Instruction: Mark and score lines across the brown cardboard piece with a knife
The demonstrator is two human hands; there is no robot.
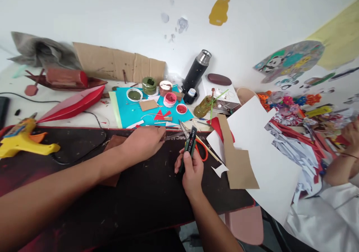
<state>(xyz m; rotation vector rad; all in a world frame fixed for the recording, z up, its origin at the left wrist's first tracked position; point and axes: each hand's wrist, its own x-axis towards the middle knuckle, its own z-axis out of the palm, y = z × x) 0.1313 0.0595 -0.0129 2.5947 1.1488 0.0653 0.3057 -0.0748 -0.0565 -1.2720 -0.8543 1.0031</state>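
Observation:
My right hand [193, 173] is wrapped round a slim black-and-green printed case [190, 143], held upright and tilted over the mat. To its left, my left hand [144, 141] is closed, fingertips pinching a thin grey strip [173, 136] that points toward the case. Just behind the case lie scissors [202, 151] with orange handles, partly covered by my right hand. Under my left forearm a brown piece [113, 147] rests on the dark mat [151, 192]. Right of my right hand are a white paper scrap [220, 169] and cut brown cardboard [241, 169].
Paint jars [149, 85] stand on blue paper [123, 110] at the back, near a black thermos [195, 70]. A yellow glue gun [25, 138], a red boat shape [73, 104] and a brown model boat [66, 79] are left. A person's arm [340, 164] is at right, beyond white sheet [269, 162].

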